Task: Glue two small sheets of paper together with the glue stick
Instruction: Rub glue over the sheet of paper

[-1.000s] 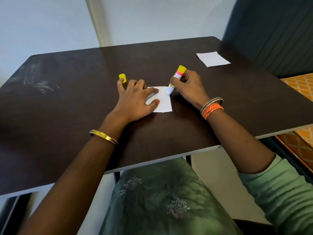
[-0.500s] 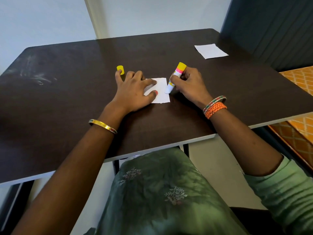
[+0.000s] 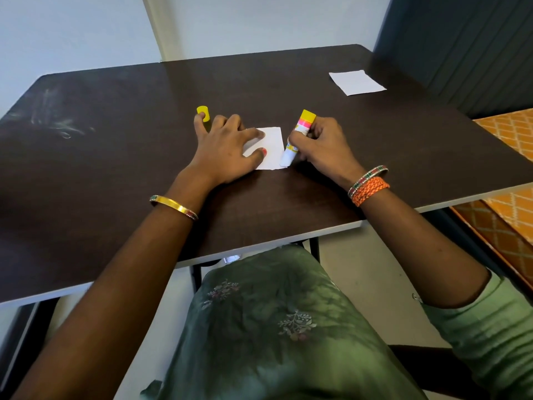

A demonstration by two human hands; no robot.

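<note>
A small white paper sheet lies on the dark table. My left hand presses flat on its left part, fingers spread. My right hand grips the glue stick, white with a yellow and pink top, tilted with its tip on the sheet's lower right corner. A second white sheet lies at the table's far right. The yellow glue cap stands just beyond my left fingers.
The table's near edge runs above my lap. A dark ribbed panel stands to the right of the table, with orange patterned fabric below it. A wall is behind the table.
The glue stick's tip has slid down the sheet's right side, from the upper edge to the lower right corner. My left hand stays pressed on the sheet.
</note>
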